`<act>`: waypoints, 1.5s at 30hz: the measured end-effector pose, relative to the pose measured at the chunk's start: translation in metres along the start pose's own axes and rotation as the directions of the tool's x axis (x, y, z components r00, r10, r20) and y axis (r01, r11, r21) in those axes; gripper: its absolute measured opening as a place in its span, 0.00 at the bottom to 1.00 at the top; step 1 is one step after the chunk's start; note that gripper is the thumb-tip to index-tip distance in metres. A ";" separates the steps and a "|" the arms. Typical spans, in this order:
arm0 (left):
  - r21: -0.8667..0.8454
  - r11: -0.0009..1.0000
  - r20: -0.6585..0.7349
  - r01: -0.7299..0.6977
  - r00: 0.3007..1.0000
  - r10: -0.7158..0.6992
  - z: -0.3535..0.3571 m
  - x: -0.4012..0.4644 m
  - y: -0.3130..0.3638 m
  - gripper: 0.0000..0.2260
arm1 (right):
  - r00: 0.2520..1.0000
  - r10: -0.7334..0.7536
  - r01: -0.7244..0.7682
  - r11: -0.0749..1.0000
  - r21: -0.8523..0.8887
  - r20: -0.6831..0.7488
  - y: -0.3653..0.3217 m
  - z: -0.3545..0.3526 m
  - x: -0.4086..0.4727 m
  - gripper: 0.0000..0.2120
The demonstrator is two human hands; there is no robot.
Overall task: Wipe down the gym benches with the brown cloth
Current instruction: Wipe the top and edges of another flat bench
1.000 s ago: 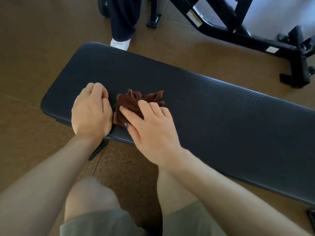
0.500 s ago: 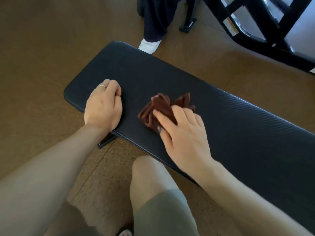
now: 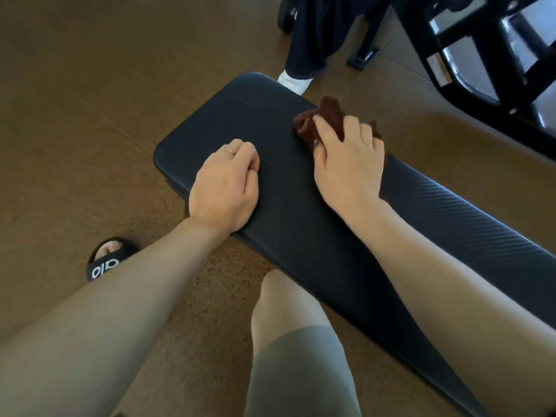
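Left hand: loosely curled, fingers drawn together, empty; heel and knuckles rest on the table pad near its rounded end. Judged purpose: bracing the body while leaning over, and steadying the pad against the wiping push.

Brown cloth: bunched into a wad, lying on the pad at its far edge, part of it overhanging toward the floor. Bunching gives a thick pad to press through.

Right hand: fingers spread flat over the cloth, thumb tucked at its near side, clamping it down onto the pad rather than lifting it.

Orientation: the pad's long axis runs from the rounded end at upper left down to lower right. The wad has no clear long axis; one lobe sticks up and away from the wearer. Right forearm lies roughly across the pad, so the stroke is probably crosswise.
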State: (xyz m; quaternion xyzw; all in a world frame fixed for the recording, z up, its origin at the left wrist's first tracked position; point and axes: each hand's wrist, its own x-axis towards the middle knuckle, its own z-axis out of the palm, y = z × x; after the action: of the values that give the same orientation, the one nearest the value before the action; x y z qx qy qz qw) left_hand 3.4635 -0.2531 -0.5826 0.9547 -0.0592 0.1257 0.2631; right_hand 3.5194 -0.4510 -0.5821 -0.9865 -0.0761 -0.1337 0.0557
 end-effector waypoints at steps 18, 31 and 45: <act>-0.050 0.930 -0.157 0.364 0.917 -0.368 -0.022 0.024 -0.066 0.20 | 0.999 -0.044 0.044 0.999 0.007 0.007 -0.071 0.025 0.063 0.20; -0.071 0.931 -0.147 0.358 0.920 -0.364 -0.021 0.023 -0.066 0.23 | 0.917 -0.381 0.370 0.923 0.107 0.115 -0.073 -0.005 -0.005 0.22; -0.102 0.930 -0.146 0.353 0.919 -0.365 -0.022 0.024 -0.069 0.24 | 0.913 -0.373 0.352 0.925 0.143 0.166 -0.084 -0.029 -0.086 0.22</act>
State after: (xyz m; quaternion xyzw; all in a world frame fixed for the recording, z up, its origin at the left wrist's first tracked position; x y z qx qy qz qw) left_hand 3.4941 -0.1840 -0.5914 0.9255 0.1338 0.1506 0.3208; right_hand 3.4161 -0.3835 -0.5703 -0.9588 -0.2702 -0.0425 0.0764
